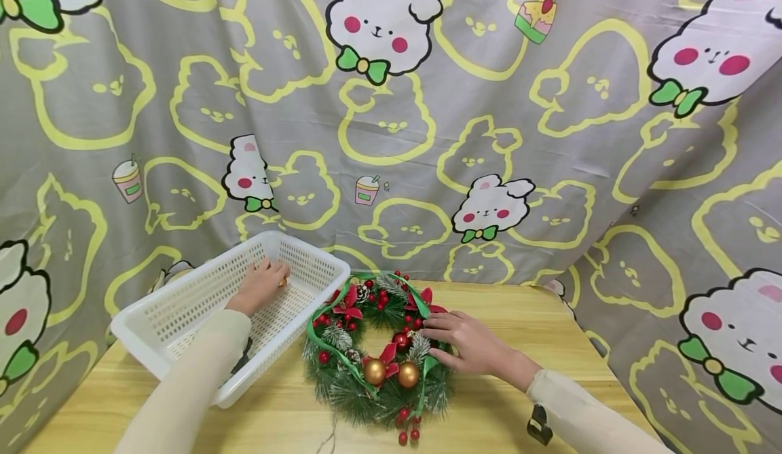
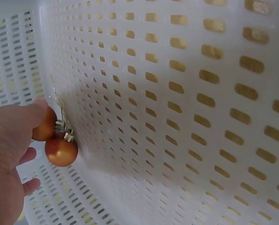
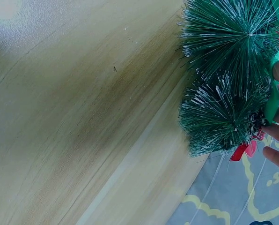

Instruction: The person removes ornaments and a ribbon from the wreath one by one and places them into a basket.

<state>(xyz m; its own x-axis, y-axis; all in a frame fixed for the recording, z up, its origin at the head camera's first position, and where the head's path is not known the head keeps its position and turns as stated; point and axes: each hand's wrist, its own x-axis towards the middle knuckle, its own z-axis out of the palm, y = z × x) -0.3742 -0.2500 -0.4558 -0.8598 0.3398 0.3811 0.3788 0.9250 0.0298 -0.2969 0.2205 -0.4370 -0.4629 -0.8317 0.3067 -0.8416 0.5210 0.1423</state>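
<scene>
My left hand (image 1: 259, 288) reaches down into a white plastic basket (image 1: 183, 264). In the left wrist view its fingers close about an orange-gold Christmas ball (image 2: 45, 125), one fingertip on top. A second gold ball (image 2: 61, 151) sits right against the first, with gold caps and a thin string at their tops. On the table lies a green Christmas wreath (image 1: 330, 400) with red berries, pinecones, red flowers, two gold balls (image 1: 391, 372) and a green ribbon (image 1: 314, 335). My right hand (image 1: 467, 345) rests on the wreath's right side, fingers spread loosely by the ribbon.
The basket stands tilted at the left of the wooden table (image 1: 519, 406), close to the wreath. A grey patterned cloth (image 1: 403, 237) hangs behind and round the sides. A dark strap (image 1: 539, 425) hangs at my right sleeve.
</scene>
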